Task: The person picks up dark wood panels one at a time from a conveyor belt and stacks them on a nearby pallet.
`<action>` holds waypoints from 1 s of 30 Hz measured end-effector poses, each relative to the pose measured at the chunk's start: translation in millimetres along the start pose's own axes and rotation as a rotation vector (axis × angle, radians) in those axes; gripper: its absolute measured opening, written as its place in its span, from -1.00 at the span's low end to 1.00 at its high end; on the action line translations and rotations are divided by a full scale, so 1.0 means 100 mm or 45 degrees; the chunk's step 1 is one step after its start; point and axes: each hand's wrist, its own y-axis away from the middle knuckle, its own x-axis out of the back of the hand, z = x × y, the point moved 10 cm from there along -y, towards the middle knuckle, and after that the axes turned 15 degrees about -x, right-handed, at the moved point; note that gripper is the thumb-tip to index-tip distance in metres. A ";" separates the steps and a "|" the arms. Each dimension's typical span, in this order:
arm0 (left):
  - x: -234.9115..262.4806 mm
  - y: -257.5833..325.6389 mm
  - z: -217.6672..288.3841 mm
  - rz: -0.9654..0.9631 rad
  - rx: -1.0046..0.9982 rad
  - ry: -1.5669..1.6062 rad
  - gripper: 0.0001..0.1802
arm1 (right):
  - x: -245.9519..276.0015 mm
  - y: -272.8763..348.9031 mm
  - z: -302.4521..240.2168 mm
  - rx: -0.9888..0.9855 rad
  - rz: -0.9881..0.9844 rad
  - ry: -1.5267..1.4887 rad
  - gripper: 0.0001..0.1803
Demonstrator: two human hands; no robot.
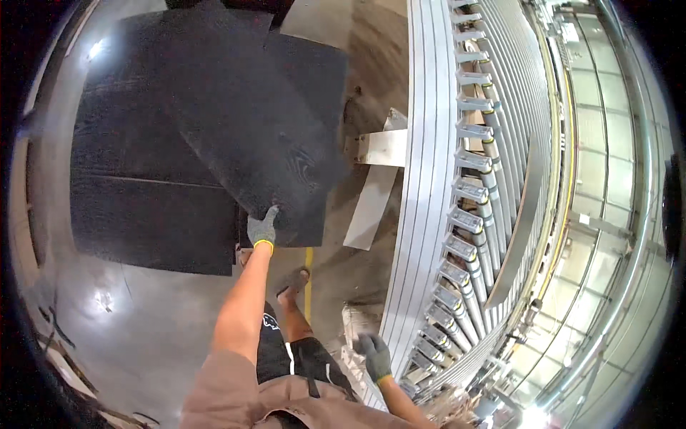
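Overhead, head view only. Left hand (262,229), in a grey glove with a yellow cuff, is stretched out well ahead of the body. Its fingers (270,213) are closed over the near corner of a dark sheet (243,121), a large thin black panel with a faint wood-grain pattern. Grip sits right at the sheet's lower edge; thumb side is hidden under the panel, so I cannot tell how deep the hold goes.

Sheet lies straight ahead of the left hand and runs away from it, long axis pointing up and slightly left in the picture. It is skewed across a stack of dark sheets (136,207) that lies squarer on the floor (143,329) beneath and to the left. The held panel overlaps that stack and also reaches right, toward a pale metal brace (371,193).

Right hand (374,355), same kind of glove, is low and close to the body, well apart from the sheet. Picture is blurred there; fingers look loosely spread and hold nothing that I can see. It hangs just beside the edge of a roller conveyor (464,214), a long curved bed of pale rails and rollers on the person's right.

Left hand is plainly the nearer one to the sheet. One sandalled foot (293,280) shows beside a yellow floor line (309,286).
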 end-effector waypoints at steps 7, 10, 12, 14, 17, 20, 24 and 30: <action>0.43 0.26 0.09 -0.437 0.282 0.190 0.21 | -1.31 -1.80 -1.20 0.416 0.246 0.752 -0.35; 0.95 0.11 -0.22 -0.336 0.153 0.147 0.01 | -1.62 -2.26 -1.85 0.432 0.499 0.674 -0.30; 1.59 -0.06 -0.76 -0.202 0.093 -0.037 -0.12 | -1.93 -2.22 -2.32 0.385 0.485 0.617 -0.31; 1.79 0.01 -1.03 -0.291 0.184 -0.071 -0.02 | -1.99 -2.40 -2.29 0.249 0.408 0.747 -0.20; 2.13 0.16 -1.50 -0.453 0.327 0.038 0.04 | -2.28 -2.50 -2.11 0.139 0.251 0.861 -0.08; 2.44 0.22 -1.84 -0.336 0.357 0.417 -0.02 | -2.62 -2.48 -1.77 0.091 0.002 0.736 -0.03; 2.25 0.43 -1.90 -0.174 0.687 0.652 0.06 | -2.75 -2.50 -1.16 -0.070 -0.357 0.821 0.05; 2.21 0.56 -1.96 -0.098 -0.011 -0.328 -0.02 | -2.38 -2.41 -1.25 0.482 -0.075 0.717 -0.28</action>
